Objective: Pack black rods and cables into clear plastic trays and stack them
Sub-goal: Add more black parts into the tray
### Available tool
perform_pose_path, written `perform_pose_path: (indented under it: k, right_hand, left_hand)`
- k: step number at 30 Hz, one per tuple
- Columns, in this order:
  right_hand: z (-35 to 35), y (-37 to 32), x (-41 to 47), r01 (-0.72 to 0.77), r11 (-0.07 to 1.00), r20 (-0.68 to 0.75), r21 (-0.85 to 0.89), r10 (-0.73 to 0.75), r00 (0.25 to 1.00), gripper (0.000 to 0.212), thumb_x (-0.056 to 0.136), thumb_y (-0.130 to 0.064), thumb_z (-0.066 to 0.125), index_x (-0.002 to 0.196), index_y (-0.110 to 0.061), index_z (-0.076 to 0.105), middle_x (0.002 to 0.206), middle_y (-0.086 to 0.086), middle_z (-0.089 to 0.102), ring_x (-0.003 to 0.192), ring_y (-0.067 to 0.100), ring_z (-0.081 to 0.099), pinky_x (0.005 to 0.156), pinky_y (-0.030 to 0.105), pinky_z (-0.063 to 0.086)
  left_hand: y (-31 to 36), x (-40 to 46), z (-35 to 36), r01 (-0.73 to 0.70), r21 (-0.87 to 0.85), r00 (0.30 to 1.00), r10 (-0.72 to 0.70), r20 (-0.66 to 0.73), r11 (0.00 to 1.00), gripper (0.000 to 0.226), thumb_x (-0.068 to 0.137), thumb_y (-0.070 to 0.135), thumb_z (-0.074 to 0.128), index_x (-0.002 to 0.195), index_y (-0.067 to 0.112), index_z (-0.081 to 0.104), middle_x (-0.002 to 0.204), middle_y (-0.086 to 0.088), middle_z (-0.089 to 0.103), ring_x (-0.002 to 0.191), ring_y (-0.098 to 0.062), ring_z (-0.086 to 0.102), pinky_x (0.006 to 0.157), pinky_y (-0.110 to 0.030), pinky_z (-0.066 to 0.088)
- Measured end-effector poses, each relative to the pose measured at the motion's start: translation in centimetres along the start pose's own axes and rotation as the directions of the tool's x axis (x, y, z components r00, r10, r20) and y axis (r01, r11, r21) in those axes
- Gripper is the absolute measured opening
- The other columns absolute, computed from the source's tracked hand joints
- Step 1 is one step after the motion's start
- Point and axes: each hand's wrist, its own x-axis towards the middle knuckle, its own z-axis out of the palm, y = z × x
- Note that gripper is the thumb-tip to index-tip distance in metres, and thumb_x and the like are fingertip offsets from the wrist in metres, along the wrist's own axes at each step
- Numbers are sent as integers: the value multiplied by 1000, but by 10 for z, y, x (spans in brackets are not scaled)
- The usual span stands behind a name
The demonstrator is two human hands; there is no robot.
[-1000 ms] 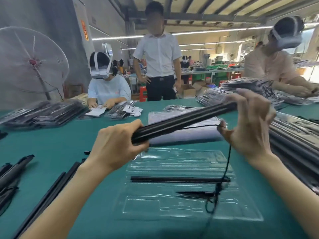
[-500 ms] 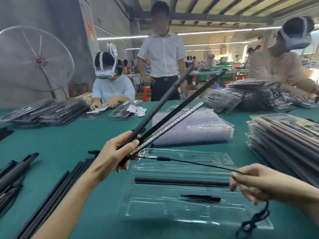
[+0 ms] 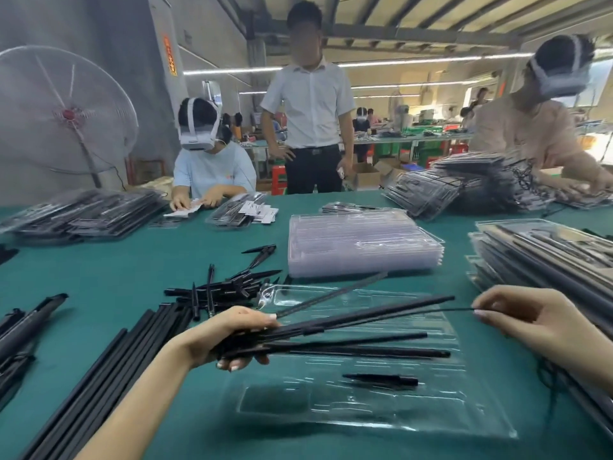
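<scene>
Head view, left hand (image 3: 229, 340) grasping fanned black rods (image 3: 358, 323) over clear tray (image 3: 464, 403), right hand (image 3: 530, 323) pinching thin cable (image 3: 441, 310)

grey wall (image 3: 126, 44), standing fan (image 3: 68, 114), ceiling strip lights (image 3: 414, 63).

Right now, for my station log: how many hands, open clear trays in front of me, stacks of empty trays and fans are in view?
Hands: 2, left hand gripping black rods, right hand pinching a cable
Open clear tray: 1
Stack of empty trays: 1
Fan: 1
Total: 5
</scene>
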Motion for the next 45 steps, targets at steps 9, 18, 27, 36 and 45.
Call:
perform_pose_path:
  k: [9,18,27,36,45]
  right_hand:
    - [23,20,-6,-91,877,-222,-472,-18,975,28,73,-44,66,58,-21,65,52,-8,58,52,21,55,50,35,43]
    - [50,49,-16,-243,881,-365,-406,88,927,31,76,-46,65,58,-20,64,49,-7,53,51,25,53,51,35,44]
    - [60,62,-20,-239,907,-331,-347,120,936,34,76,-49,63,55,-22,60,47,-9,51,50,18,53,53,35,43]
    - [62,73,-22,-207,932,-244,-299,135,960,42,76,-60,54,58,-23,59,52,-5,55,55,20,54,57,36,46]
    - [63,76,-25,-232,907,-234,-351,155,960,40,78,-58,55,59,-23,60,52,-6,56,54,17,54,56,35,46]
  left_hand:
    - [-11,18,7,58,63,996,-62,65,996,31,85,44,65,90,13,67,76,-17,69,37,-11,53,30,-15,33]
    - [-13,33,11,90,127,982,-109,153,988,33,83,44,67,70,15,59,59,-6,62,35,-9,52,31,-15,35]
    - [-27,36,11,18,526,986,72,-151,850,19,77,57,66,87,43,73,82,12,69,70,3,55,73,-16,42]
    - [-49,35,23,-47,518,953,194,-234,854,10,86,32,67,83,38,75,78,12,59,68,2,52,66,-12,38]
    - [-57,33,53,-133,770,861,458,-223,624,45,87,70,26,127,57,43,135,37,38,134,7,28,111,-20,18]
